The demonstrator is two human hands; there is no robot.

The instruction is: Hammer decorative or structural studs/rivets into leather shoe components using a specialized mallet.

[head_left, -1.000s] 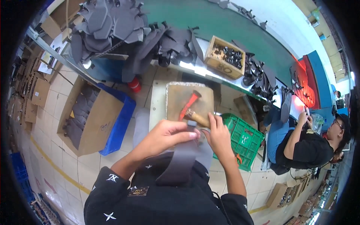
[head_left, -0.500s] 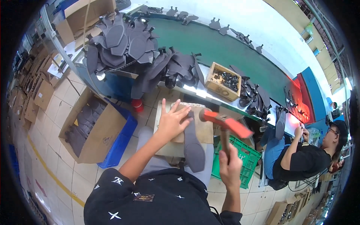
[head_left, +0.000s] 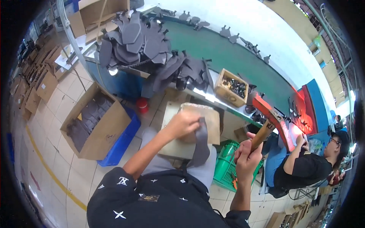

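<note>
My right hand (head_left: pixel 248 154) grips the wooden handle of a red-headed hammer (head_left: pixel 274 119), raised to the right of the work block. A dark grey shoe sole (head_left: pixel 201 142) lies with its narrow end on a tan block (head_left: pixel 211 117) and its broad end over my lap. My left hand (head_left: pixel 186 123), fingers curled, is closed at the sole's narrow end; the fingertips are partly hidden. Beneath the block is a pale stand (head_left: pixel 169 114) between my knees.
Grey soles (head_left: pixel 138 40) are heaped on the bench beside a green conveyor belt (head_left: pixel 213 47). A wooden box (head_left: pixel 232 89) holds small dark parts. Left stands a carton (head_left: pixel 102 133) of soles; right, a green crate (head_left: pixel 226 163). A co-worker (head_left: pixel 304 161) sits at the far right.
My left hand has gone from spread fingers flat beside the sole to curled fingers at its narrow end. The hammer has moved up and right, away from the block.
</note>
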